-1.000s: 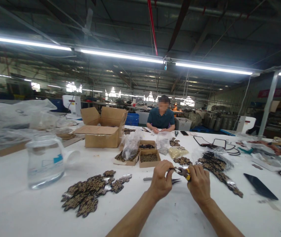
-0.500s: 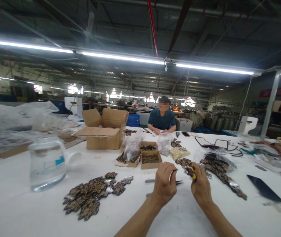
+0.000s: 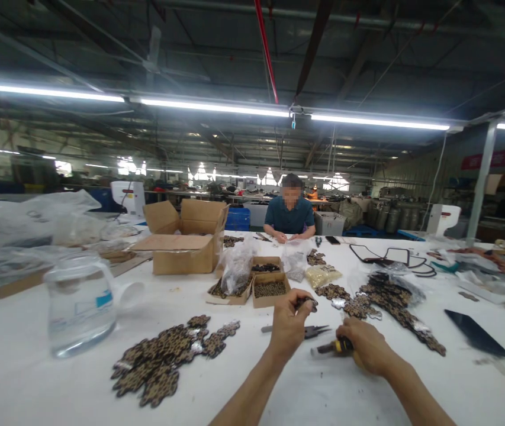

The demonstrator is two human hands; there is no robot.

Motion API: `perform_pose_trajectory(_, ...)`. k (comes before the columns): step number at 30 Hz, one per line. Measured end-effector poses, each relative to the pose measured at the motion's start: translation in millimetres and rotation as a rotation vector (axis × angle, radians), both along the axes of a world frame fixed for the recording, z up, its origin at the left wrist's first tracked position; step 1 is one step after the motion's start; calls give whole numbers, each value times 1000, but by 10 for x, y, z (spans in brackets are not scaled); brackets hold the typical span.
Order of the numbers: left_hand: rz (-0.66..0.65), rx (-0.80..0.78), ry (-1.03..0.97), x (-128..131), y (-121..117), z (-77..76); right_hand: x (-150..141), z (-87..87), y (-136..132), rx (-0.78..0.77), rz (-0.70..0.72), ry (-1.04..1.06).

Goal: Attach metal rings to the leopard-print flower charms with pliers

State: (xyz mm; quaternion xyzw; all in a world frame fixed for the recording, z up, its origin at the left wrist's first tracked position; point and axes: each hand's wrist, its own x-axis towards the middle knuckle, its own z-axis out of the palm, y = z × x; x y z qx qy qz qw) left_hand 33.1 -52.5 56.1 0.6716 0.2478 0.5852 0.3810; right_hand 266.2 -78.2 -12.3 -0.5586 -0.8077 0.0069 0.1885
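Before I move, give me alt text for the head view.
The left hand pinches a small dark piece; the right hand holds a yellow-handled tool over a white table. Beyond are an open carton and a person.

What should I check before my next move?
1. Left hand pinching the small brown-and-black patterned piece: ok.
2. That piece unobscured: not ok, fingers partly cover it.
3. Right hand at the yellow-handled metal pliers: ok.
4. Firm grip on the pliers: cannot tell, blurred.
5. Grey pointed metal tool apart from the pliers: ok.
6. Clear, blue-marked jug upright: ok.
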Motion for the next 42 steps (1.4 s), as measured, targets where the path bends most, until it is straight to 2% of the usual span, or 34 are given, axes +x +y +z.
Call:
perform_pose_trajectory(3,-76,-42,-27,0,47,-30,23,-23,-30,-43,42,7)
perform_pose_trajectory(8,-40,-4,48,45,-21,-25,100,61,-108,-60,133,120)
perform_pose_trajectory(10,-5,15,73,75,-52,-24,68,174,-143,-52,185,244)
perform_pose_trajectory(13,42,49,104,116,-81,-43,-87,360,-174,70,245,546)
perform_pose_trajectory(15,64,78,125,138,-97,-65,-228,444,-184,161,238,729)
perform_pose_trajectory(18,70,113,162,168,-123,-96,-400,481,-195,249,179,856)
perform_pose_trajectory(21,64,129,176,197,-149,-114,-476,466,-212,313,142,867)
perform_pose_trajectory(28,117,171,214,223,-175,-135,-478,500,-255,372,176,769)
perform_pose_trajectory(38,184,429,307,217,-202,-134,-432,485,-230,377,189,682)
perform_pose_trajectory(42,202,468,316,213,-215,-130,-434,502,-255,333,201,714)
